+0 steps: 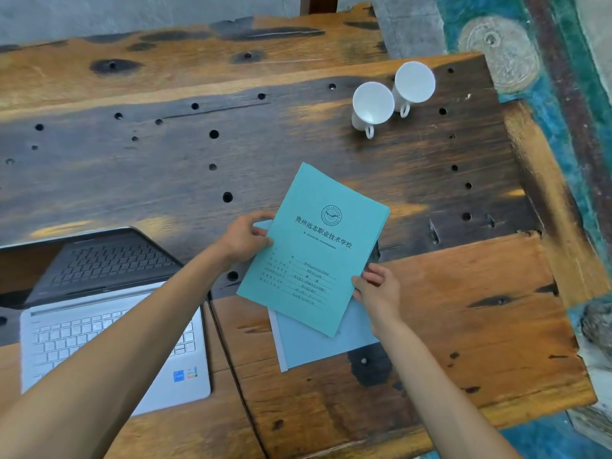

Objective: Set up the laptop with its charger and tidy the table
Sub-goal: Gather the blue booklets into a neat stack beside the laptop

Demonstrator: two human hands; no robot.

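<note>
A teal booklet (313, 250) is held over a wooden table (463, 326) by two hands.

One open laptop (109, 313) is seen at the near left, partly crossed by the left forearm; two white cups (392, 99) are lying on their sides at the far right, touching. One pale blue folder (326, 346) is partly covered by the booklet. The booklet's left edge is pinched by the left hand (243, 238), its right lower edge by the right hand (377, 293), fingers closed narrowly.

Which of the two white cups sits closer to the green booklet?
The left cup, nearer the camera; the other cup stands behind it towards the table's far right corner.
</note>
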